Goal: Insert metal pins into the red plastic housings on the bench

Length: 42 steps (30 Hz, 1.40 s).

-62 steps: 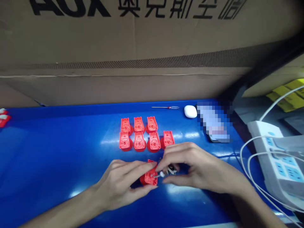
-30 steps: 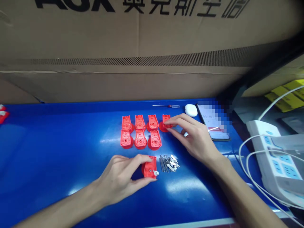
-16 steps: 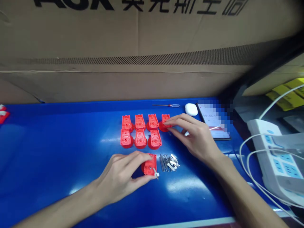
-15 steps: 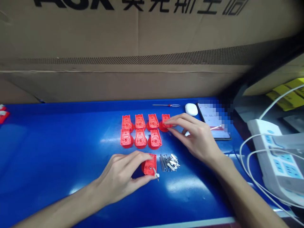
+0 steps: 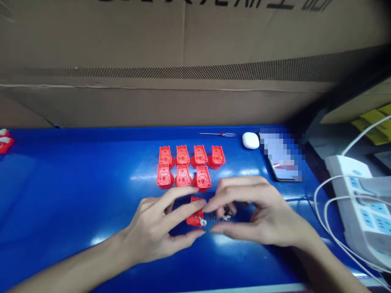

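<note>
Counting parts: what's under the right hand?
Small metal pins with white pieces lie beneath the right hand. Its fingers hide most of them, so their number cannot be seen.

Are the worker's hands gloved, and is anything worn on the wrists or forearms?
No gloves: the bare left hand and bare right hand have long, slim fingers and show no rings. The left forearm and right forearm show no sleeves, watch or wristband within the frame.

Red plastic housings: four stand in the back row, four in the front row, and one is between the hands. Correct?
No: the head view shows three red plastic housings in the front row, not four. The back row of four and the housing between the left hand and right hand are right.
</note>
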Available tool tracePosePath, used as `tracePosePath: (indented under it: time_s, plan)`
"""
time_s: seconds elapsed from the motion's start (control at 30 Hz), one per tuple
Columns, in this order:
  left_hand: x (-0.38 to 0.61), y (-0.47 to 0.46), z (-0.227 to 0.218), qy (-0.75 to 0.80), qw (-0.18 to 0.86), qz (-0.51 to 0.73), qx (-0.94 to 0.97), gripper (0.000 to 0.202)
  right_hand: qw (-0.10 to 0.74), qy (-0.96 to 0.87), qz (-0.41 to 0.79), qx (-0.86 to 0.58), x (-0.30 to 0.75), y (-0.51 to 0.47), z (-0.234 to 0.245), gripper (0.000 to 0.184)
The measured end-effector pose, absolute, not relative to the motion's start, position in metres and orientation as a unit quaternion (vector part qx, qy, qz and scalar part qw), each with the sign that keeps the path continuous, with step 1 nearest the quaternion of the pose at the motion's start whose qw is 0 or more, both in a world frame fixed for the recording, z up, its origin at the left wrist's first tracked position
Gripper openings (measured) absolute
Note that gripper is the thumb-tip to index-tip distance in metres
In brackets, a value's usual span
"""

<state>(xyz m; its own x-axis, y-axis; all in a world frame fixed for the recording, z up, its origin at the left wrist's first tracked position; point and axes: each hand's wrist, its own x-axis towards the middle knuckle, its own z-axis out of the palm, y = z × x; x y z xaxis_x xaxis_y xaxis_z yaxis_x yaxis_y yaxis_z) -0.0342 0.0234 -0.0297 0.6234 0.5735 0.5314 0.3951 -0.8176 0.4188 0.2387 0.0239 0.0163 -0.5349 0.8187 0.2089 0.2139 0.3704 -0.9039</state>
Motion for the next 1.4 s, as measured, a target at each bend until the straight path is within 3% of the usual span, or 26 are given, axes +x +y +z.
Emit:
tracePosePath:
  time_s: [0.2,0.4,0.57,0.9,1.1,1.2,1.4]
  plan:
    - [-0.034,0.025,-0.032,0.237,0.134,0.325,0.906,0.028,0.356,-0.766,0.445,-0.297,0.225,0.019,0.006,0.010]
    - [-0.034,0.025,-0.032,0.247,0.140,0.346,0.894,0.034,0.359,-0.764,0.441,-0.305,0.229,0.022,0.008,0.013]
    - [-0.038,0.026,-0.034,0.237,0.162,0.348,0.892,0.018,0.355,-0.765,0.449,-0.294,0.228,0.020,0.012,0.011]
    - [-0.038,0.029,-0.030,0.202,0.241,0.322,0.893,0.011,0.372,-0.742,0.477,-0.291,0.227,0.017,0.014,0.010]
    - [-0.038,0.029,-0.028,0.203,0.252,0.318,0.891,0.018,0.408,-0.674,0.475,-0.392,0.252,0.024,0.027,0.012]
    - [-0.036,0.027,-0.027,0.214,0.238,0.320,0.892,0.018,0.326,-0.667,0.477,-0.471,0.268,0.033,0.030,0.010]
    - [-0.034,0.026,-0.025,0.216,0.214,0.314,0.899,0.023,0.158,-0.664,0.518,-0.516,0.280,0.042,0.024,0.026]
